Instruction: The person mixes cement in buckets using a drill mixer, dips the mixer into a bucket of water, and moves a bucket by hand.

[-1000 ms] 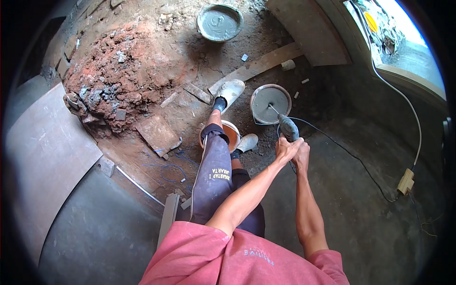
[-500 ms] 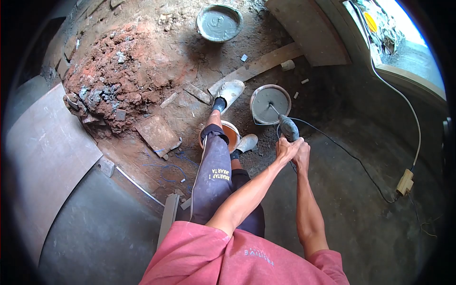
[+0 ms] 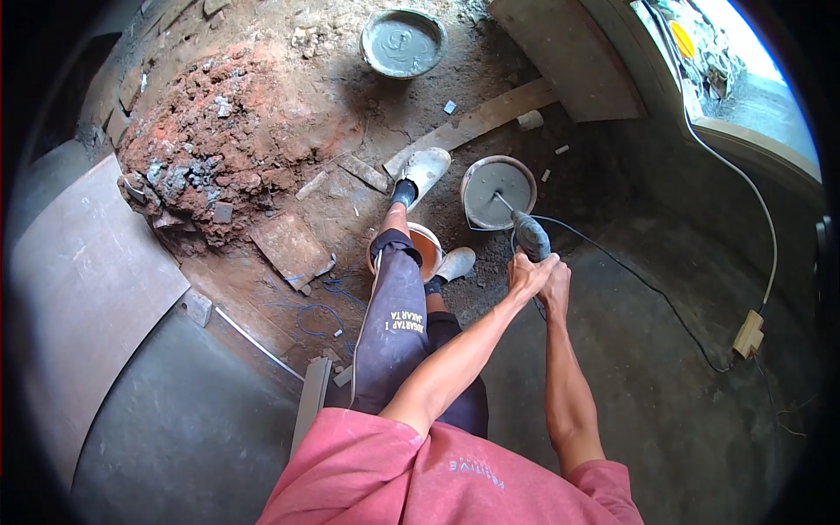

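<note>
My left hand [image 3: 528, 275] and my right hand [image 3: 556, 284] are side by side, both wrapped round the rear of a grey power drill [image 3: 531, 234]. A thin rod [image 3: 505, 202] runs from the drill into grey wet mix [image 3: 497, 187] in a round bucket [image 3: 466, 210]. The rod's lower end is hidden in the mix. A dark cord [image 3: 612, 255] leads off from the drill to the right. An orange-lined bucket [image 3: 426, 248] stands by my legs, partly covered by them.
Another basin [image 3: 404, 42] of grey mix stands at the top. Reddish rubble [image 3: 210, 144] is heaped at upper left, beside a curved panel [image 3: 87, 289]. A wooden plank [image 3: 490, 118] lies beyond my foot. A yellowish socket block [image 3: 748, 335] joins cables at right.
</note>
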### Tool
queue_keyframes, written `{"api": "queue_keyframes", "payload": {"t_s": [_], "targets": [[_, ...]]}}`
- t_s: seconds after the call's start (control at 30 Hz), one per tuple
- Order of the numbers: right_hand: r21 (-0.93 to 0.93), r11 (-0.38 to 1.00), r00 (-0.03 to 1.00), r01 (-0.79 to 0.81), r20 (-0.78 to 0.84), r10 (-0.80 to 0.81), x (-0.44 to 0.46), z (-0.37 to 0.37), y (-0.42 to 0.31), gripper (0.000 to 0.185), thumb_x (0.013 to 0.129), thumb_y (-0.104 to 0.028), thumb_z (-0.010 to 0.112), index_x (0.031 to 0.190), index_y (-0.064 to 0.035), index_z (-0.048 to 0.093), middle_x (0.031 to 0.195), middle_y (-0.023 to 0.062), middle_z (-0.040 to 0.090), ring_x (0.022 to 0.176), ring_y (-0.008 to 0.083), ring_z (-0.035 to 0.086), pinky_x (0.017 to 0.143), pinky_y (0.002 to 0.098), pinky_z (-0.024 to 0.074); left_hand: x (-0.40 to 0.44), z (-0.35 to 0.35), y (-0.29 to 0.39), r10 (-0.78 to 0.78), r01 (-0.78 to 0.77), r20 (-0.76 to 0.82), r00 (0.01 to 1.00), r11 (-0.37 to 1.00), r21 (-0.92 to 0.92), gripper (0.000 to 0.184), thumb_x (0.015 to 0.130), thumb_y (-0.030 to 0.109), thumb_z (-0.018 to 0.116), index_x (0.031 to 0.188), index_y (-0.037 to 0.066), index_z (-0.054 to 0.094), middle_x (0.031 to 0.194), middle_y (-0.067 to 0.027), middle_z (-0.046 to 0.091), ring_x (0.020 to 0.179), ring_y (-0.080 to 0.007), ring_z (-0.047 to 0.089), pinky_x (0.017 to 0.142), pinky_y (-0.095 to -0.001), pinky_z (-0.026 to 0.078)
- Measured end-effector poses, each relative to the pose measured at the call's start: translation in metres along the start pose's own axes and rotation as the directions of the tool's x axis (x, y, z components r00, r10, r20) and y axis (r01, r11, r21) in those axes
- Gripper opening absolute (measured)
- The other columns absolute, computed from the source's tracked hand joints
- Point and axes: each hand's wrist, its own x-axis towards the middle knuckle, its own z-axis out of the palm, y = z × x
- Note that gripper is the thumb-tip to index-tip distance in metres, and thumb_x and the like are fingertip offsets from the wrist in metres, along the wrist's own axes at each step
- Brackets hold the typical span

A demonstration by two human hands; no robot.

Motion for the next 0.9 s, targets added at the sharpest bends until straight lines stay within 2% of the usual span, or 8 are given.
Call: {"api": "queue_keyframes", "payload": {"t_s": [0.17, 0.23, 0.27, 0.33, 0.57, 0.63, 0.7, 0.9], "targets": [[0.038, 0.999, 1.000, 0.004, 0.007, -0.004, 0.002, 0.000, 0.000, 0.037, 0.078, -0.031, 0.072, 0.087, 0.0053, 0.069, 0.078, 0.0285, 0.066, 0.080, 0.0381, 0.072, 0.063, 0.0451, 0.0524, -0.001, -0.004, 0.005, -0.029, 0.028, 0.028, 0.999, 0.999, 0.029, 0.077, 0.070, 0.049, 0.077, 0.115, -0.010, 0.057, 0.104, -0.0302, 0.069, 0.102, -0.0399, 0.068, 0.090, -0.0448, 0.054], [0.034, 0.999, 1.000, 0.008, 0.005, -0.008, 0.002, -0.001, 0.001, 0.037, 0.078, -0.031, 0.072, 0.088, 0.0050, 0.069, 0.077, 0.0283, 0.067, 0.080, 0.0375, 0.072, 0.063, 0.0449, 0.0524, -0.001, -0.003, 0.007, -0.025, 0.025, 0.007, 1.000, 1.000, 0.003, 0.071, 0.071, 0.048, 0.078, 0.115, -0.007, 0.064, 0.108, -0.0247, 0.070, 0.101, -0.0328, 0.070, 0.089, -0.0409, 0.054], [0.030, 0.999, 1.000, 0.011, 0.004, -0.011, 0.003, -0.001, 0.001, 0.037, 0.078, -0.031, 0.073, 0.088, 0.0048, 0.069, 0.077, 0.0281, 0.067, 0.079, 0.0370, 0.072, 0.063, 0.0446, 0.0525, -0.001, -0.003, 0.007, -0.025, 0.025, 0.007, 1.000, 1.000, 0.003, 0.071, 0.071, 0.048, 0.078, 0.115, -0.007, 0.064, 0.108, -0.0247, 0.070, 0.101, -0.0328, 0.070, 0.089, -0.0409, 0.054], [0.015, 1.000, 1.000, 0.007, 0.004, -0.007, 0.003, -0.003, -0.001, 0.037, 0.078, -0.031, 0.073, 0.088, 0.0046, 0.069, 0.077, 0.0280, 0.067, 0.079, 0.0374, 0.072, 0.063, 0.0448, 0.0525, 0.000, -0.002, 0.007, -0.013, 0.012, 0.012, 1.000, 0.999, 0.040, 0.077, 0.070, 0.050, 0.076, 0.115, -0.010, 0.058, 0.103, -0.0301, 0.069, 0.101, -0.0397, 0.069, 0.089, -0.0445, 0.054], [-0.033, 0.999, 1.000, 0.021, 0.020, -0.020, 0.003, -0.004, -0.001, 0.037, 0.077, -0.031, 0.072, 0.088, 0.0049, 0.070, 0.079, 0.0290, 0.066, 0.082, 0.0399, 0.071, 0.065, 0.0462, 0.0529, 0.000, 0.002, 0.004, 0.009, -0.009, -0.022, 1.000, 1.000, -0.003, 0.076, 0.069, 0.049, 0.077, 0.113, -0.010, 0.059, 0.102, -0.0302, 0.069, 0.099, -0.0399, 0.069, 0.087, -0.0450, 0.054], [-0.041, 0.999, 0.999, 0.033, 0.020, -0.032, 0.003, -0.002, 0.001, 0.037, 0.077, -0.031, 0.072, 0.087, 0.0049, 0.070, 0.079, 0.0291, 0.066, 0.082, 0.0400, 0.071, 0.065, 0.0463, 0.0530, 0.001, 0.001, 0.004, -0.057, 0.057, 0.013, 0.998, 0.998, 0.020, 0.073, 0.072, 0.046, 0.077, 0.122, -0.003, 0.061, 0.109, -0.0230, 0.070, 0.103, -0.0341, 0.069, 0.091, -0.0420, 0.053], [-0.050, 0.998, 0.999, 0.046, 0.020, -0.045, 0.004, -0.001, 0.001, 0.037, 0.077, -0.031, 0.072, 0.087, 0.0050, 0.070, 0.079, 0.0292, 0.066, 0.082, 0.0401, 0.071, 0.064, 0.0465, 0.0530, -0.001, -0.001, 0.006, -0.056, 0.055, 0.015, 0.998, 0.998, 0.027, 0.073, 0.072, 0.046, 0.078, 0.122, -0.003, 0.061, 0.109, -0.0228, 0.070, 0.104, -0.0338, 0.068, 0.091, -0.0421, 0.053], [-0.005, 0.999, 0.999, -0.032, 0.035, 0.032, 0.003, -0.005, 0.000, 0.039, 0.079, -0.033, 0.073, 0.092, 0.0042, 0.071, 0.081, 0.0298, 0.067, 0.086, 0.0402, 0.071, 0.069, 0.0466, 0.0533, -0.005, -0.004, 0.013, -0.055, 0.054, 0.022, 0.998, 0.997, 0.046, 0.072, 0.072, 0.046, 0.078, 0.122, -0.003, 0.061, 0.111, -0.0230, 0.070, 0.106, -0.0337, 0.068, 0.092, -0.0421, 0.052]]}}
